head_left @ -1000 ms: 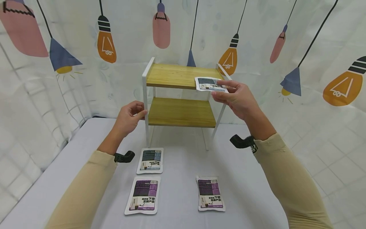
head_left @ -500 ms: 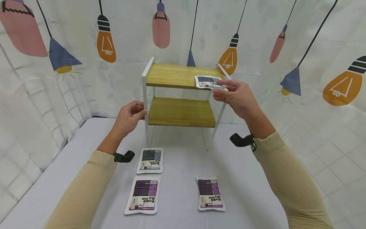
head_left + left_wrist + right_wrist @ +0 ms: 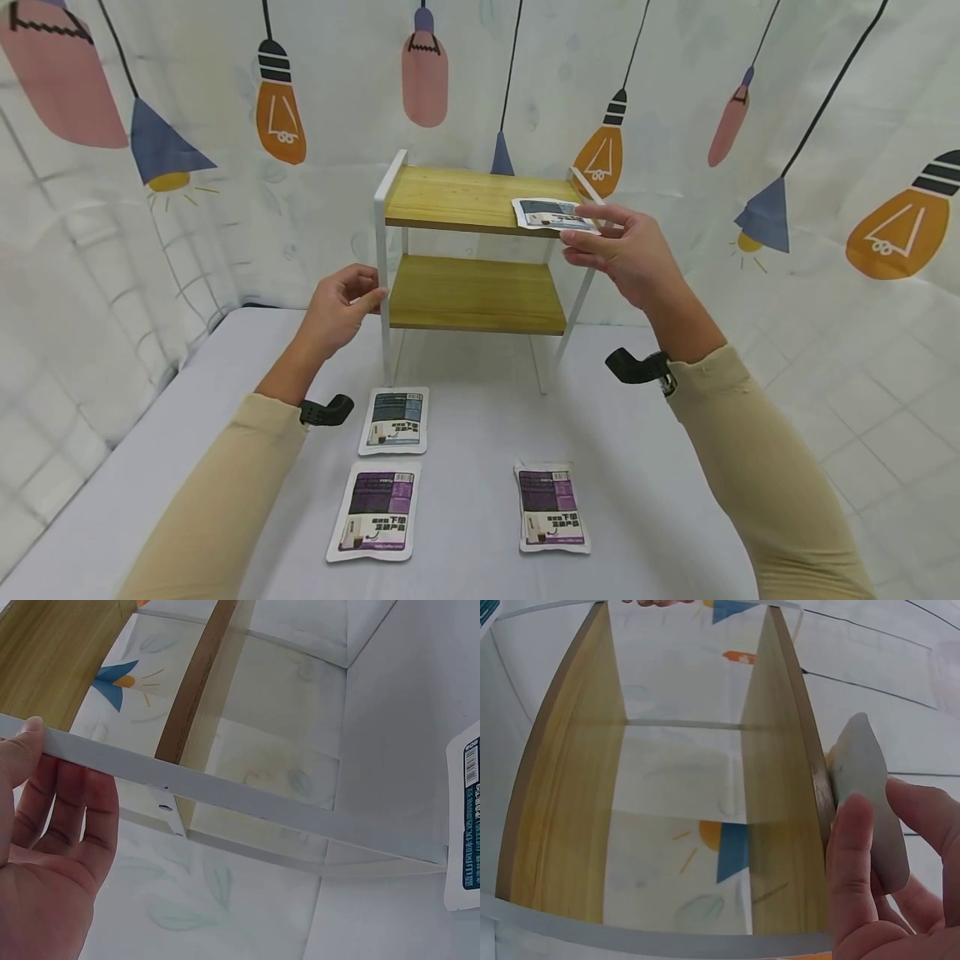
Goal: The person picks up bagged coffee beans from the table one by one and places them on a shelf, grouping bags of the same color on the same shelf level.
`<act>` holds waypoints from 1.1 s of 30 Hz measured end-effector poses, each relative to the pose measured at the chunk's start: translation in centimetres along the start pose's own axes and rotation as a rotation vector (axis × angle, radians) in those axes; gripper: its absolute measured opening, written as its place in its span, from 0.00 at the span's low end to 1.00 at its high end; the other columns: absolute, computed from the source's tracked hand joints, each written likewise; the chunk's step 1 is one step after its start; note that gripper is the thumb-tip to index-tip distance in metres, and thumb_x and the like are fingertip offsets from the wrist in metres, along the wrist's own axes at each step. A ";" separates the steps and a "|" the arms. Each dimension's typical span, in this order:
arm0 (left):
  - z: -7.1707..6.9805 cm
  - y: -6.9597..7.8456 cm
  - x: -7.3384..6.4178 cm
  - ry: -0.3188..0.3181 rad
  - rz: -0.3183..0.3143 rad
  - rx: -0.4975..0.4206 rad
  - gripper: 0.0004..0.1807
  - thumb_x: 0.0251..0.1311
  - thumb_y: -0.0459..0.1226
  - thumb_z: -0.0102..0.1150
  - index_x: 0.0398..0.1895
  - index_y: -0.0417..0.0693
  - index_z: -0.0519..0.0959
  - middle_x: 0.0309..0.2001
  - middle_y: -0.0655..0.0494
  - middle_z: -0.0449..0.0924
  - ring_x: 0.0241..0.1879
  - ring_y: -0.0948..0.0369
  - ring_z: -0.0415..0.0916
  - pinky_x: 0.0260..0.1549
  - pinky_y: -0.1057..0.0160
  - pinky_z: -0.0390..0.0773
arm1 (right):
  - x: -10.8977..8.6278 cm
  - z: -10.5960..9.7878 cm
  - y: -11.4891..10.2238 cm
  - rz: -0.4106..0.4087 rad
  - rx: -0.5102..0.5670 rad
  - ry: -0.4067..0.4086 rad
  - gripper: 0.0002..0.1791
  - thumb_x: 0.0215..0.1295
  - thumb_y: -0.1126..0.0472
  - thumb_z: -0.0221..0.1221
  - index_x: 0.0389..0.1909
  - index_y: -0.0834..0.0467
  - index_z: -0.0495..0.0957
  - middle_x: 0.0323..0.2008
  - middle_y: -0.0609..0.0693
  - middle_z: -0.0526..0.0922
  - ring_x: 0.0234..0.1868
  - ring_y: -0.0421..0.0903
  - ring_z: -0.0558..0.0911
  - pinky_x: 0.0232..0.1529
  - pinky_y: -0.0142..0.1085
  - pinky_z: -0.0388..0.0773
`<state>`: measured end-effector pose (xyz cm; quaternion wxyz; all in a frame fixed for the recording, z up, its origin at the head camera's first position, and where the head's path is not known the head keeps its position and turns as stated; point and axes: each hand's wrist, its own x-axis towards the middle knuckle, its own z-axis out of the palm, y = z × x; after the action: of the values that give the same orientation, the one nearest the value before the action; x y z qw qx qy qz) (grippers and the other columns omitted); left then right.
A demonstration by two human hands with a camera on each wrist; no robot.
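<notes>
My left hand point(image 3: 345, 307) holds the white front-left post point(image 3: 247, 796) of a small two-tier shelf, thumb on one side and fingers behind it. At the front right of the top board point(image 3: 457, 196), my right hand point(image 3: 624, 254) pinches a flat white pouch point(image 3: 547, 214) with a dark blue label. The pouch lies over the board's front edge, and its underside point(image 3: 870, 802) shows between thumb and finger in the right wrist view. On the table are another blue-labelled pouch point(image 3: 394, 421) and two purple-labelled pouches, one on the left point(image 3: 375, 512) and one on the right point(image 3: 553, 508).
The lower wooden board point(image 3: 476, 292) sits between the white metal side frames. A white cloth covers the table point(image 3: 465, 500). Behind hangs a pale curtain point(image 3: 337, 100) printed with lamps and bulbs.
The pouch in my right hand has tipped flatter onto the top board's front edge. My right fingers have shifted slightly up and to the right. The left hand stays still.
</notes>
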<state>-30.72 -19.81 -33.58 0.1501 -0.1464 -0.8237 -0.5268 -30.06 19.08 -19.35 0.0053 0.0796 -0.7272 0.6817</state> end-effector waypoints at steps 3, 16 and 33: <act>0.0 0.0 0.0 -0.002 -0.004 0.003 0.16 0.74 0.42 0.58 0.57 0.44 0.77 0.48 0.43 0.80 0.48 0.59 0.82 0.46 0.77 0.80 | -0.1 0.0 0.1 -0.008 -0.021 0.015 0.35 0.58 0.58 0.74 0.68 0.55 0.76 0.56 0.57 0.78 0.44 0.48 0.89 0.47 0.32 0.86; 0.1 -0.3 0.1 0.011 -0.023 -0.003 0.14 0.74 0.42 0.59 0.56 0.47 0.78 0.47 0.45 0.80 0.47 0.61 0.82 0.45 0.76 0.81 | 0.2 0.2 0.6 -0.041 -0.035 0.042 0.30 0.58 0.55 0.74 0.61 0.58 0.80 0.48 0.55 0.85 0.42 0.48 0.90 0.45 0.31 0.86; 0.1 -0.1 0.0 0.013 -0.016 -0.005 0.14 0.74 0.41 0.58 0.57 0.46 0.78 0.47 0.45 0.80 0.48 0.59 0.82 0.46 0.75 0.81 | 0.9 0.7 1.1 -0.127 -0.060 0.103 0.24 0.60 0.57 0.73 0.57 0.61 0.83 0.33 0.52 0.88 0.31 0.45 0.89 0.38 0.33 0.87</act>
<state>-30.77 -19.76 -33.70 0.1510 -0.1367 -0.8225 -0.5311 -30.99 18.32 -20.40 0.0884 0.0900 -0.7394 0.6613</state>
